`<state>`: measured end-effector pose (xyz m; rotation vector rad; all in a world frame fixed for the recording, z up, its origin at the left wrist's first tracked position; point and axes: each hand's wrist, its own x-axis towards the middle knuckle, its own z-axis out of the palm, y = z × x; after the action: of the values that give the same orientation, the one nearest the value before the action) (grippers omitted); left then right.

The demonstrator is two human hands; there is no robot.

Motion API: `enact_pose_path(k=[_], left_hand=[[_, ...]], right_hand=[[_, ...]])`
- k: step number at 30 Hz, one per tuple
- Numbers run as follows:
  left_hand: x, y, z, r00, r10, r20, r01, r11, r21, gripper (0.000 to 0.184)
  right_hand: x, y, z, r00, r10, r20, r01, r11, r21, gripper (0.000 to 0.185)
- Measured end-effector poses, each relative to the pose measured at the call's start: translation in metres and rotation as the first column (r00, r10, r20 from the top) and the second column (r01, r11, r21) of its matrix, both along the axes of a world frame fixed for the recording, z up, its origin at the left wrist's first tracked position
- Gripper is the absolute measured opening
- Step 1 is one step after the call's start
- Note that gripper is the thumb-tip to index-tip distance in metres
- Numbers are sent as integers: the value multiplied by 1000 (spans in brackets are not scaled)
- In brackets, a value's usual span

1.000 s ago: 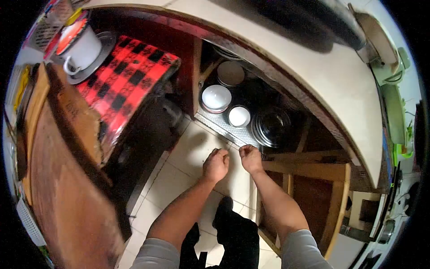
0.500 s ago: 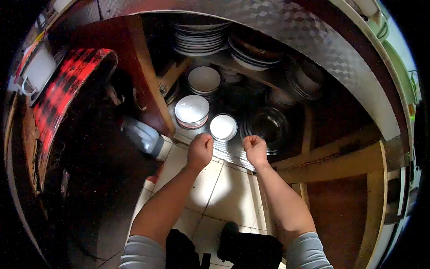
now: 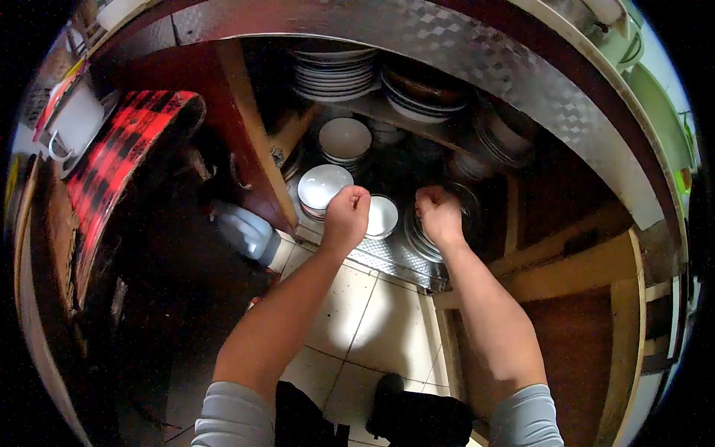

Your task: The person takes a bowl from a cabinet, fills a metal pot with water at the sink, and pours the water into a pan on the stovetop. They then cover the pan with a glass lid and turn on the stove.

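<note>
My left hand (image 3: 348, 217) is closed with its fingers curled, and nothing shows in it. It hovers between a stack of white bowls (image 3: 325, 186) and a small white bowl (image 3: 382, 217), covering part of each; whether it touches them I cannot tell. My right hand (image 3: 441, 214) is curled into a loose fist over a stack of dark, shiny plates (image 3: 421, 244) at the right of the lower shelf. No object can be seen in this hand either. Behind the left hand stands another stack of bowls (image 3: 345, 138).
On the upper shelf are stacked plates (image 3: 335, 74) and wide bowls (image 3: 421, 104). A wooden post (image 3: 261, 134) bounds the cabinet opening at left, with a pale plastic jug (image 3: 244, 232) beside it. A wooden door frame (image 3: 566, 264) stands at right. Floor tiles (image 3: 346, 305) lie below.
Both hands have moved forward into the cabinet, over the lower shelf. The right hand has also shifted slightly to the right. Both remain closed, and the view has tilted a little.
</note>
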<state>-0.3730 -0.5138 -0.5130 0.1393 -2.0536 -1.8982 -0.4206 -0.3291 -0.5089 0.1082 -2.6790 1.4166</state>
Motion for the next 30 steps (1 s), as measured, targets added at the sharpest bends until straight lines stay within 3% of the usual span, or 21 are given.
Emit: enact_pose_path(k=[3, 7, 11, 16, 24, 26, 27, 29, 30], left_hand=[[-7, -4, 10, 1000, 18, 6, -18, 1000, 5, 14], [-14, -8, 18, 997, 66, -38, -64, 997, 48, 13], [-17, -16, -1, 999, -30, -18, 33, 981, 194, 11], [-12, -11, -6, 999, -9, -46, 16, 988, 155, 11], [-5, 2, -3, 999, -40, 18, 36, 985, 168, 12], [-10, 3, -2, 999, -52, 0, 51, 985, 165, 13], [-13, 2, -2, 998, -56, -6, 56, 985, 161, 13], [-19, 4, 12, 999, -31, 16, 28, 986, 166, 14], [-21, 7, 22, 999, -18, 27, 13, 985, 171, 14]], right_hand=[[-15, -3, -4, 993, 67, -102, -71, 997, -33, 20], [-13, -19, 35, 999, 43, 25, -41, 998, -56, 23], [-33, -8, 4, 991, 100, -93, -91, 991, 94, 23], [-23, 1, 6, 999, 25, -37, -23, 998, 57, 23], [-29, 23, -4, 993, -43, 112, 26, 988, 150, 30], [-48, 28, -4, 998, -33, -47, 40, 988, 149, 25], [-67, 32, -17, 971, -12, -239, 42, 992, 123, 20], [-78, 26, 27, 947, 93, -307, 47, 907, 419, 18], [-85, 25, 53, 978, 89, -191, -64, 989, 133, 21]])
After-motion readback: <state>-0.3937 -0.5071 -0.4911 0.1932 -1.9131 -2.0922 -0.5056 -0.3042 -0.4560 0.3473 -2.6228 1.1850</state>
